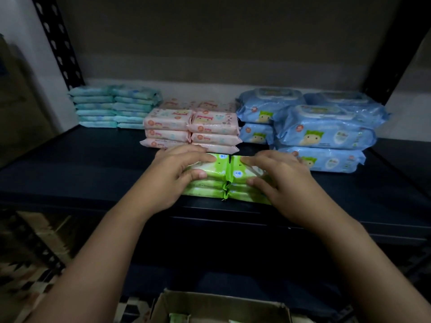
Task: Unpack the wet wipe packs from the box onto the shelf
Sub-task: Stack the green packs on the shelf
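While both hands gripped them, left hand (173, 170) and right hand (277, 176) curled around the green wipe packs (227, 180), stacked near the shelf (93, 173) front edge; box (224, 304) sat below.

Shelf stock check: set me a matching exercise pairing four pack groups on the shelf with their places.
Things:
1. green wet wipe packs
2. pink wet wipe packs
3. teal wet wipe packs
4. blue wet wipe packs

Places:
A. back left of the shelf
B. right side of the shelf
C. front edge, under the left hand and right hand
D. middle, just behind the green stacks

Pairs: 1-C, 2-D, 3-A, 4-B
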